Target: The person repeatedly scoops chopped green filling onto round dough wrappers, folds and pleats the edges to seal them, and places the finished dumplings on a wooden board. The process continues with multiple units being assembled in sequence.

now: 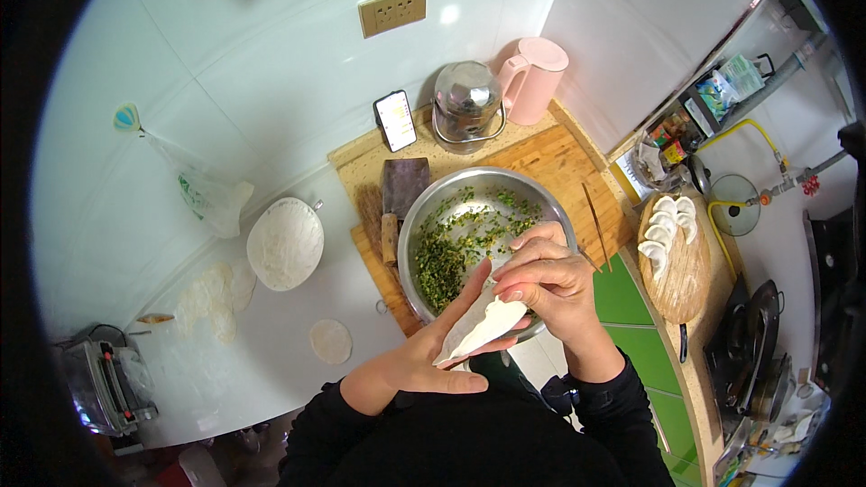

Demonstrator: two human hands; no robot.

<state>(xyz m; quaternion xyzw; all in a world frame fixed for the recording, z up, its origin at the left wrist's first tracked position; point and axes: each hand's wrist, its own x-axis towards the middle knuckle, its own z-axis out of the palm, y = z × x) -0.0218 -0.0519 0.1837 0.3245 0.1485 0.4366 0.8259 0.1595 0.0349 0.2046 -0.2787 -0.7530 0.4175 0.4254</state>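
Note:
A folded dough wrapper [484,331] lies across my left hand [423,355], its edges meeting along one side. The thumb and fingers of my right hand [551,277] pinch the wrapper's far end. Whether filling sits inside the fold is hidden. Just beyond and below both hands stands a steel bowl [423,213] with chopped green filling [443,253] spread over its bottom and side. On the white surface to the left, one round wrapper [331,341] lies flat, and several more wrappers [213,294] overlap farther off. Several shaped dumplings [659,233] rest on a wooden board [680,284] at the right.
A cleaver [404,189] and a brush [369,213] lie left of the bowl; chopsticks [595,223] lie to its right on the cutting board [541,155]. Behind are a phone [395,120], a glass pot [467,105] and a pink kettle [538,81]. A white flour-dusted bowl [285,243] stands left.

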